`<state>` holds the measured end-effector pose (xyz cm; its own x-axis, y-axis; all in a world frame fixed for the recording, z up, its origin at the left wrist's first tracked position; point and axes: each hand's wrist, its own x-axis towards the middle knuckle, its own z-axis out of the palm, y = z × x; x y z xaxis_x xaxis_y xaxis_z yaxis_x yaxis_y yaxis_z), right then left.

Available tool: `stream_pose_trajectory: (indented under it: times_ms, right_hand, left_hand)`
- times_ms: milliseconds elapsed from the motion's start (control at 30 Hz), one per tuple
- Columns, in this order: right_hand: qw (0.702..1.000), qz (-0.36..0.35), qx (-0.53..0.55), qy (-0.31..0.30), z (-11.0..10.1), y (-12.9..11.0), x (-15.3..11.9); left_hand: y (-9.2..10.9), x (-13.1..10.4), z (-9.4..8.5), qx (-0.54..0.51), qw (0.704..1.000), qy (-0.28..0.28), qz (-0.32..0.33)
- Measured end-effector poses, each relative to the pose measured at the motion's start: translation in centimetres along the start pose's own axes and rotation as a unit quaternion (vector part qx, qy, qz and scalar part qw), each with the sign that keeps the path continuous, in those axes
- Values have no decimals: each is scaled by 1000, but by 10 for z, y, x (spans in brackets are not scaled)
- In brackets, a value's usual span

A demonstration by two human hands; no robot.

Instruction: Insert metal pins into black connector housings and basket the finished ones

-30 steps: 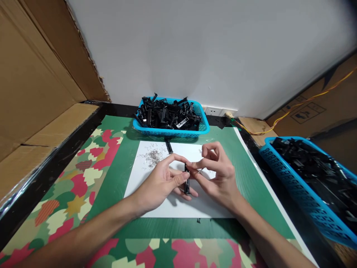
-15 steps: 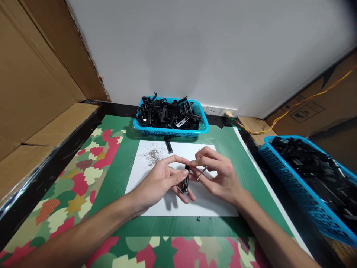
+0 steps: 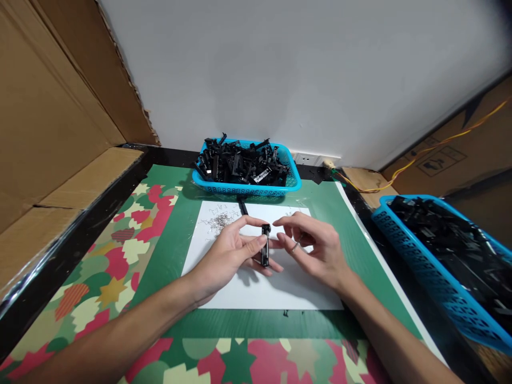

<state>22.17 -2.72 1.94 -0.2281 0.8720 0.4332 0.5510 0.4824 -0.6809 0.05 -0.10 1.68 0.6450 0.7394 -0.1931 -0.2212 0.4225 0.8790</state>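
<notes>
Leftmost on the white paper [image 3: 240, 290], the wire pile [image 3: 221, 220] lies left of centre in the frame. Your left hand [image 3: 230, 249] grips the black part [image 3: 265, 248] near the middle, thumb against its side, the part nearly upright in the picture. Above it, another black part [image 3: 242, 206] lies below the blue basket [image 3: 248, 189]. Just right, your right hand [image 3: 316, 246] has forefinger and thumb parted; a metal bit [image 3: 296, 247] shows at its curled fingers, whether gripped you cannot tell.
</notes>
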Motion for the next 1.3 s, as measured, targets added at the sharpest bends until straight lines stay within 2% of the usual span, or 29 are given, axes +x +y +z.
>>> stream_pose_trajectory:
  times_ms: [133, 300, 500, 600, 800, 933, 1100, 1300]
  right_hand:
    - [1000, 15, 12, 14, 3, -1, 0]
    - [995, 90, 38, 32, 8, 2, 1]
    - [981, 175, 89, 1, 10, -1, 5]
    - [982, 176, 72, 7, 11, -4, 6]
    - [992, 119, 9, 37, 15, -7, 3]
    - [992, 118, 1, 47, 20, -11, 1]
    - [977, 188, 65, 75, 24, -13, 1]
    - [955, 257, 134, 64, 24, -16, 3]
  left_hand:
    - [2, 1, 0, 27, 999, 22, 7]
    - [-2, 2, -2, 33, 999, 7, -2]
    - [-8, 4, -1, 76, 997, 4, 2]
    - [-10, 4, -1, 97, 995, 18, 9]
    - [-13, 4, 1, 114, 993, 29, 16]
    - [-14, 3, 2, 139, 989, 36, 22]
    - [-13, 3, 3, 158, 985, 68, 17]
    - [-10, 0, 4, 199, 976, 82, 25]
